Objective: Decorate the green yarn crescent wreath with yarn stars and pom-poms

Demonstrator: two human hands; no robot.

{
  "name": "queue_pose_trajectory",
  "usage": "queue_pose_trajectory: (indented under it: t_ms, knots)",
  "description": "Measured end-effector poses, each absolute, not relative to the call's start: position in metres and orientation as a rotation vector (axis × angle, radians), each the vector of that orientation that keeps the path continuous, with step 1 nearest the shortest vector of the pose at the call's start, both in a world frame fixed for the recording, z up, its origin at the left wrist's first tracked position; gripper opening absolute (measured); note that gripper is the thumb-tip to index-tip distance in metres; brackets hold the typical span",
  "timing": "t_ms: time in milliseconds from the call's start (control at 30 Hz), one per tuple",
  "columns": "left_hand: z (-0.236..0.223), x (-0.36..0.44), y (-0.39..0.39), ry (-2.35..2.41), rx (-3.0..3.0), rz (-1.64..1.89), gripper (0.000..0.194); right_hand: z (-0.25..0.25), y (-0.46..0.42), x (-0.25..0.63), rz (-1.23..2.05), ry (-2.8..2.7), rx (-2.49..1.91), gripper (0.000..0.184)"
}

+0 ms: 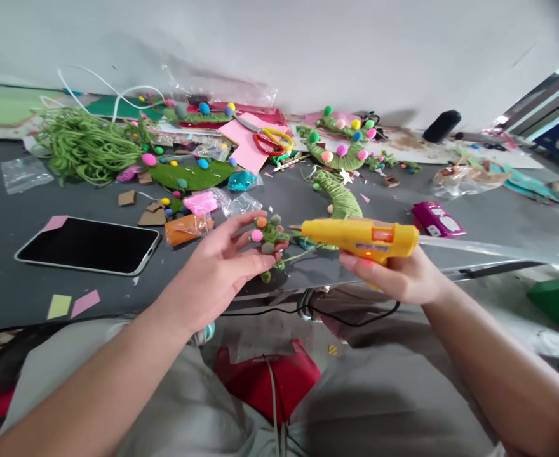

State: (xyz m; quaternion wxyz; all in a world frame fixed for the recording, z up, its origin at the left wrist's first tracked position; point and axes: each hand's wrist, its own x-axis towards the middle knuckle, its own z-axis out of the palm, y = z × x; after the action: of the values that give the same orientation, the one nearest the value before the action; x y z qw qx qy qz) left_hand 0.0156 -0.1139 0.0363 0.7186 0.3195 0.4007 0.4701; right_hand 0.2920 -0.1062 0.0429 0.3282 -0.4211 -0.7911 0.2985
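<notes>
Grey worktop (89, 197) beneath, the right grip (396, 276) clasps a yellow plastic glue gun (336, 233) pointing left at a pompom-studded green yarn bundle (272, 233) the left grip (222, 263) pinches.

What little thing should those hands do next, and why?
Perhaps bring the yellow glue gun slightly closer to the small green yarn piece. The right hand holds the gun with its nozzle pointing towards the piece, its light glows red, and the left hand holds the piece.
</notes>
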Motion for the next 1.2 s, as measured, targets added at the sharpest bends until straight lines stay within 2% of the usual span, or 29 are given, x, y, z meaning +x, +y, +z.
queue_pose_trajectory:
  t_ms: [167, 333, 500, 767, 1100, 1200]
  knots:
    - [0.039, 0.016, -0.114, 0.894, 0.718, 1.053, 0.056, 0.040, -0.108, 0.284, 0.772, -2.184, -0.996, 0.006]
    - [0.036, 0.015, -0.113, 0.889, 0.739, 1.078, 0.058, 0.038, -0.107, 0.287, 0.768, -2.176, -1.043, 0.011]
    - [0.034, 0.014, -0.112, 0.897, 0.746, 1.080, 0.061, 0.039, -0.107, 0.285, 0.727, -2.227, -0.977, 0.003]
    - [0.029, 0.015, -0.111, 0.928, 0.799, 1.090, 0.060, 0.037, -0.112, 0.282, 0.794, -2.128, -1.048, 0.024]
    - [0.027, 0.016, -0.111, 0.930, 0.824, 1.148, 0.055, 0.043, -0.113, 0.279, 0.726, -2.191, -0.949, 0.004]
    - [0.027, 0.017, -0.111, 0.933, 0.809, 1.163, 0.053, 0.048, -0.109, 0.277, 0.638, -2.316, -0.826, 0.010]
